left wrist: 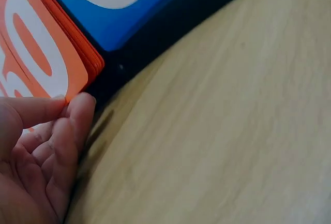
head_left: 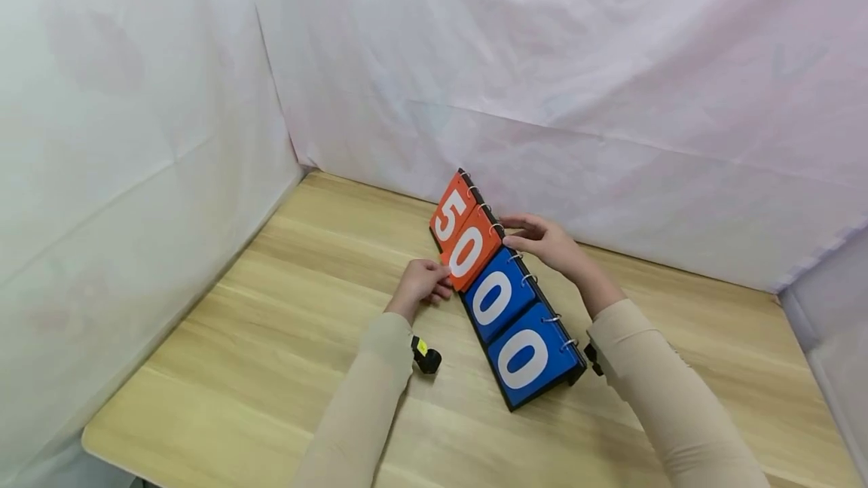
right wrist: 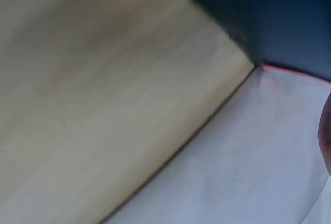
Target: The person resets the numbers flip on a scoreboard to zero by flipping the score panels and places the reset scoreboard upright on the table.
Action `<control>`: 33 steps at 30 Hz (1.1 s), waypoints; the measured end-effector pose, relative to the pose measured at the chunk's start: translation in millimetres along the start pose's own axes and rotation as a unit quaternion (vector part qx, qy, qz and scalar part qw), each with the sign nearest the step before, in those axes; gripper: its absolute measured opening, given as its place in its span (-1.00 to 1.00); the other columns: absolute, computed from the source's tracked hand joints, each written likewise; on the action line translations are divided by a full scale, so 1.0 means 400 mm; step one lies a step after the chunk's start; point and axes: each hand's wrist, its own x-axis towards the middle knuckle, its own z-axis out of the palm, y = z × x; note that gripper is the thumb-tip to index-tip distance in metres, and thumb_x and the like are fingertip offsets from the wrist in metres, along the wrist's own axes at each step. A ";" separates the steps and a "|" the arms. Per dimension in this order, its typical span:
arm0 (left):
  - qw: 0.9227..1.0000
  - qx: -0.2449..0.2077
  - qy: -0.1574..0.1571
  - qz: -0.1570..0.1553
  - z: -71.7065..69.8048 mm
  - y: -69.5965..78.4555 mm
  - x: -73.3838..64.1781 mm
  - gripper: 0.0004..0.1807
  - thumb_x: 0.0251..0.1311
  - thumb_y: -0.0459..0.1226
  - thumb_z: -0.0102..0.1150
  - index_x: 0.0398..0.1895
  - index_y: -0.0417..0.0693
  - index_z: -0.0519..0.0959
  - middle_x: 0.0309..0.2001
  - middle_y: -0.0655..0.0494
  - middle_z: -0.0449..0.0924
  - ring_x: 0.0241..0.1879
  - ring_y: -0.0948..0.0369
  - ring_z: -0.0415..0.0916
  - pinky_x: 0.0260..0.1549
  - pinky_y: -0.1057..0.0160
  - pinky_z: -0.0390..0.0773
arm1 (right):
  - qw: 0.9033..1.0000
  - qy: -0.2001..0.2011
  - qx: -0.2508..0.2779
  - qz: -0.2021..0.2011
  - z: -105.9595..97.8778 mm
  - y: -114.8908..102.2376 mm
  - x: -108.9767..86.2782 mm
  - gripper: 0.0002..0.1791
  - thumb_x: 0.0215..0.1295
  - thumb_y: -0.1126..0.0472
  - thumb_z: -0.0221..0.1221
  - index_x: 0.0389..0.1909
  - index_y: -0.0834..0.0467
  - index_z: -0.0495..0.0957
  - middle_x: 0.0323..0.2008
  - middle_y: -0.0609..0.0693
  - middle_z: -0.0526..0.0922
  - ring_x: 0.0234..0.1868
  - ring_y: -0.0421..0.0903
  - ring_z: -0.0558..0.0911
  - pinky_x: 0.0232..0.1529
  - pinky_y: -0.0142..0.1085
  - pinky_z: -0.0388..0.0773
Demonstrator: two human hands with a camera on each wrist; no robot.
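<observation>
A flip scoreboard (head_left: 480, 343) stands tilted on the table, its number cards hung on metal rings along the top edge. Its orange cards read 5 and 0; both blue cards read 0. My left hand (head_left: 423, 282) pinches the lower edge of the orange 0 card (head_left: 468, 251) between thumb and index finger. In the left wrist view, the thumb of that hand (left wrist: 44, 146) lies on the card's face. My right hand (head_left: 548, 245) holds the scoreboard's top edge near its middle; its fingertips are partly hidden. Only a sliver of a finger (right wrist: 325, 133) shows in the right wrist view.
The wooden table (head_left: 271, 322) runs back to a pale curtain (head_left: 542, 59), with another curtain (head_left: 136, 134) at left. The scoreboard's dark back (right wrist: 274, 17) fills the upper right of the right wrist view. A black wrist device (head_left: 426, 356) sits by the left sleeve.
</observation>
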 end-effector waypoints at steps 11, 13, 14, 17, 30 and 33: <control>1.000 0.020 -0.006 -0.006 0.024 -0.012 -0.011 -0.79 0.21 -0.23 0.17 -0.29 -0.23 0.61 -0.49 0.00 0.65 -0.60 0.18 0.60 -0.72 0.35 0.53 | 0.995 -0.056 -0.071 0.050 -0.032 0.065 0.104 -0.36 0.35 0.29 0.04 0.39 0.16 0.04 0.32 0.29 0.12 0.27 0.24 0.22 0.12 0.11 0.33; 0.999 0.028 -0.013 -0.015 0.029 -0.010 -0.013 -0.80 0.21 -0.22 0.17 -0.32 -0.21 0.62 -0.50 0.00 0.65 -0.61 0.19 0.59 -0.73 0.37 0.50 | 0.995 -0.064 -0.041 0.066 -0.025 0.074 0.114 -0.25 0.30 0.41 0.03 0.43 0.11 -0.10 0.36 0.31 0.01 0.32 0.26 0.12 0.16 0.15 0.27; 0.999 0.032 -0.017 -0.019 0.032 -0.009 -0.014 -0.81 0.21 -0.22 0.17 -0.33 -0.20 0.62 -0.50 0.01 0.65 -0.62 0.19 0.59 -0.74 0.38 0.50 | 0.995 -0.065 -0.029 0.069 -0.022 0.077 0.118 -0.20 0.27 0.47 0.01 0.44 0.08 -0.15 0.37 0.29 -0.03 0.34 0.25 0.08 0.17 0.16 0.24; 0.999 0.042 -0.028 -0.021 0.040 -0.006 -0.016 -0.81 0.22 -0.21 0.16 -0.35 -0.19 0.61 -0.50 0.01 0.65 -0.63 0.21 0.57 -0.75 0.39 0.48 | 0.995 -0.078 -0.007 0.056 -0.022 0.084 0.125 -0.10 0.17 0.61 -0.07 0.45 0.04 -0.20 0.40 0.25 -0.07 0.36 0.24 0.04 0.19 0.17 0.19; 0.997 0.056 -0.058 -0.006 0.043 -0.002 -0.016 -0.80 0.29 -0.22 0.04 -0.28 -0.21 0.51 -0.52 -0.03 0.63 -0.66 0.19 0.56 -0.74 0.35 0.52 | 0.997 -0.055 -0.043 0.030 -0.042 0.086 0.101 -0.35 0.29 0.34 0.10 0.37 0.22 0.11 0.27 0.28 0.26 0.26 0.21 0.27 0.14 0.06 0.34; 0.997 0.052 -0.062 -0.010 0.041 0.000 -0.016 -0.80 0.29 -0.22 0.04 -0.26 -0.21 0.50 -0.51 -0.04 0.63 -0.66 0.18 0.56 -0.74 0.35 0.53 | 0.995 -0.033 -0.095 0.014 -0.034 0.082 0.100 -0.42 0.27 0.27 0.14 0.30 0.25 0.24 0.21 0.27 0.35 0.20 0.20 0.36 0.09 0.03 0.40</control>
